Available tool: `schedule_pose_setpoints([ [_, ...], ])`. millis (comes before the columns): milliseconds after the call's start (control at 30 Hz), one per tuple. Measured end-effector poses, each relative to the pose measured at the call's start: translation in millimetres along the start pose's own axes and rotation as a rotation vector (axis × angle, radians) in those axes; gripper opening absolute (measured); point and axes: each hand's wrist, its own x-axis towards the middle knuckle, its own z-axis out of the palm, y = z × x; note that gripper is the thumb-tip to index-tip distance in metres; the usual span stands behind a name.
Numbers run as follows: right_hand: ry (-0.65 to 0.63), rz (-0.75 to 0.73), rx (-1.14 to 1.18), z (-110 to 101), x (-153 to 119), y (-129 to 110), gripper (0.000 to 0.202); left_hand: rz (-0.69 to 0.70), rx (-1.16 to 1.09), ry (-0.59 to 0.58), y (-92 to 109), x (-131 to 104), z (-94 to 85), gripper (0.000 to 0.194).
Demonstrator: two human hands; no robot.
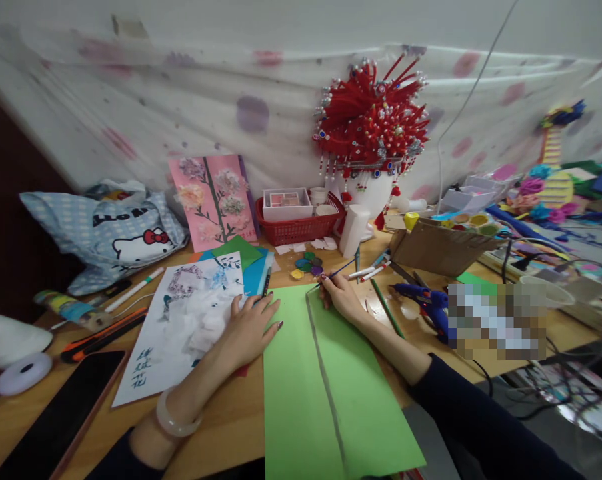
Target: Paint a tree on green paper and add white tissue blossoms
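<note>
A light green sheet of paper [291, 393] lies in front of me, with a long dark grey line running down it. My right hand [341, 299] is closed round a thin paintbrush [341, 269], whose tip touches the sheet at the upper end of the line. My left hand [248, 327] lies flat with its fingers spread, partly over the green sheet's left edge and partly over a white sheet with painted flowers [153, 333]. Crumpled white tissue [208, 330] sits on that white sheet. Just beyond the green sheet are several small round paint pots [308, 261].
A phone [63, 413] and an orange utility knife [103, 335] lie at left. Behind stand a checked bag [105, 233], a pink flower picture [213, 200], a red basket [301, 230] and a white bottle [354, 230]. At right are a blue glue gun [423, 300] and cables.
</note>
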Motion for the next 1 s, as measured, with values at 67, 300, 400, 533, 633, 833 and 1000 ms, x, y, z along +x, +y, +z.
schedule_pose_setpoints([
  [67,0.005,0.001,0.007,0.0,0.2,0.1,0.022,0.004,-0.004,0.001,-0.2,0.0,0.0,0.041],
  [300,-0.015,0.023,0.023,-0.1,-0.3,0.2,0.021,0.006,0.002,0.008,0.5,0.3,-0.6,0.041],
  [400,-0.005,0.015,0.023,0.1,-0.3,-0.2,0.02,0.009,0.005,0.014,0.2,0.3,0.2,0.041],
  [533,-0.023,0.024,0.023,0.4,0.1,-0.2,0.019,0.004,0.006,0.009,0.0,0.0,0.1,0.04],
  [633,-0.019,0.024,0.024,0.7,0.9,0.7,0.019,0.004,0.005,0.0,0.3,0.0,-0.7,0.04],
  [833,-0.016,0.024,0.022,0.9,2.0,2.0,0.018,0.003,0.01,0.003,0.4,0.2,-1.0,0.041],
  [1000,0.009,0.021,0.022,0.5,2.2,2.6,0.015,0.005,0.006,0.0,-0.2,0.4,-0.9,0.042],
])
